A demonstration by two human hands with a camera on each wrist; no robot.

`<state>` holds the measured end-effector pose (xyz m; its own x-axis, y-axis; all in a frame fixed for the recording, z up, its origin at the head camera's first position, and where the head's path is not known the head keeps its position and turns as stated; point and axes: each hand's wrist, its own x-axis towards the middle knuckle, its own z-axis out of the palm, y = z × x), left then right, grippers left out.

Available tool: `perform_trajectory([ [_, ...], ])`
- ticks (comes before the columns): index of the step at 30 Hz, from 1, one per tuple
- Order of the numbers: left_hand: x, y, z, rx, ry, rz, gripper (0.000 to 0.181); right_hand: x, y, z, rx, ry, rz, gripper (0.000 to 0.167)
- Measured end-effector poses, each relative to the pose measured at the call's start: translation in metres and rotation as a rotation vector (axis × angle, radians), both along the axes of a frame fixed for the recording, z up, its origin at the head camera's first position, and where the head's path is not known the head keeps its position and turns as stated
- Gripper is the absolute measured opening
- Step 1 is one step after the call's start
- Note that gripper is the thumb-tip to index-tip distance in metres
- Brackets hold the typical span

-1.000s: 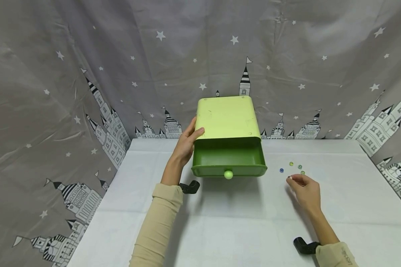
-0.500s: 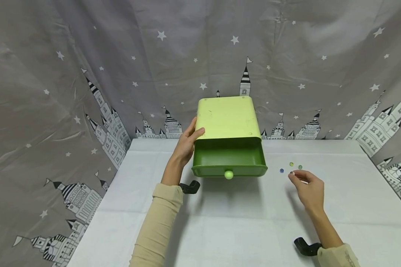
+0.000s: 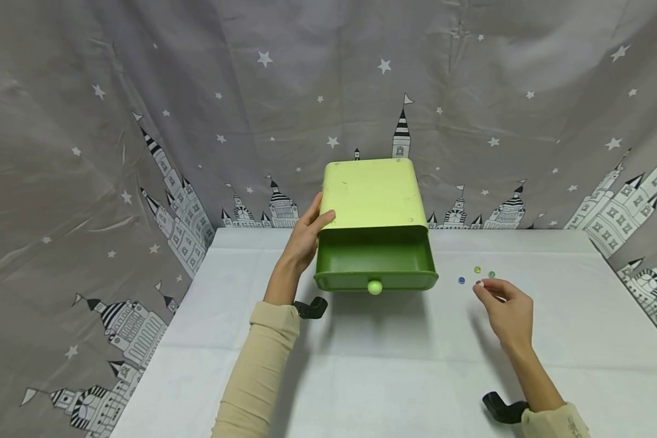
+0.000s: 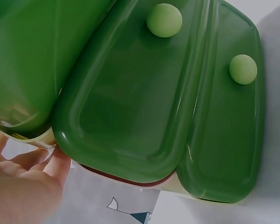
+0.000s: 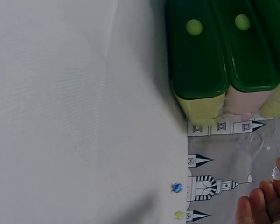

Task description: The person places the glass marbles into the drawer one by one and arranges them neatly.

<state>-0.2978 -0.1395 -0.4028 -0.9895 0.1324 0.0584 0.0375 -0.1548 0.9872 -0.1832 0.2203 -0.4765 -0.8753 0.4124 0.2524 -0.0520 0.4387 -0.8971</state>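
At the right of the head view, the right hand (image 3: 510,310) is pinching a small clear marble (image 5: 276,174) between thumb and fingers above the worktop (image 3: 405,389); in the centre, the left hand (image 3: 302,238) is gripping the drawer unit (image 3: 372,193) by its left side, thumb lying over the top. The marble is looking like smooth glass, so it is probably handling as light, hard and slippery, liable to roll away if let slip; a fingertip pinch around its middle is seeming the surest hold. The unit is appearing stiff and fairly light, its side wall offering a steady grip while the top drawer (image 3: 345,280) is standing open. The fingers are covering much of the marble, and the right wrist view is cutting off the hand at its lower right edge. That view is showing the blue marble (image 3: 462,280) and yellow marble (image 3: 477,269), but not the green marble (image 3: 491,274). The unit's outer shell is hiding the drawer's back end.
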Motion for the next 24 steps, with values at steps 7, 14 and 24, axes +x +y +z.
perform_trajectory([
  [7, 0.001, 0.0, 0.001, 0.002, 0.002, 0.002, 0.073, 0.003, -0.011, 0.01, 0.067, 0.175, 0.064, 0.013],
  [14, 0.001, 0.001, 0.0, 0.006, 0.013, 0.002, 0.072, 0.007, -0.026, 0.027, 0.037, 0.286, 0.131, 0.01],
  [24, 0.002, 0.002, 0.0, 0.009, 0.013, 0.009, 0.073, 0.014, -0.048, 0.062, -0.004, 0.467, 0.257, 0.013],
])
